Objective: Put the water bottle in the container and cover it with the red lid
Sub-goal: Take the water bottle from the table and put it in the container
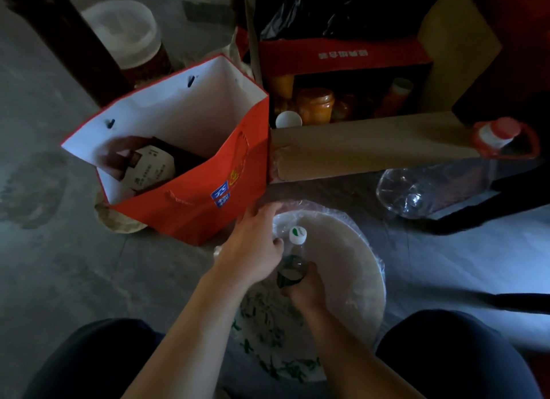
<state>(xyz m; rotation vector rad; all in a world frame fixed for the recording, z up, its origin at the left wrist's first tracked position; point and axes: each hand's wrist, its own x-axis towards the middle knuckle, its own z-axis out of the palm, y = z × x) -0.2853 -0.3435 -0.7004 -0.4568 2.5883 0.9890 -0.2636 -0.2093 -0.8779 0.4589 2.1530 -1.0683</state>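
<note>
A small clear water bottle (295, 250) with a white and green cap stands upright inside the round white container (351, 267), near its left wall. My right hand (303, 288) is closed around the bottle's lower body. My left hand (256, 244) rests on the container's left rim where clear plastic film lines it, fingers spread, thumb touching the bottle's neck. The container's outside shows a green leaf pattern. No red lid is in view.
A red paper gift bag (190, 172) with boxes inside stands just left of the container. Behind it sits an open cardboard box (366, 148) holding jars. A large empty clear bottle (431, 190) with a red handle lies to the right. My knees frame the bottom.
</note>
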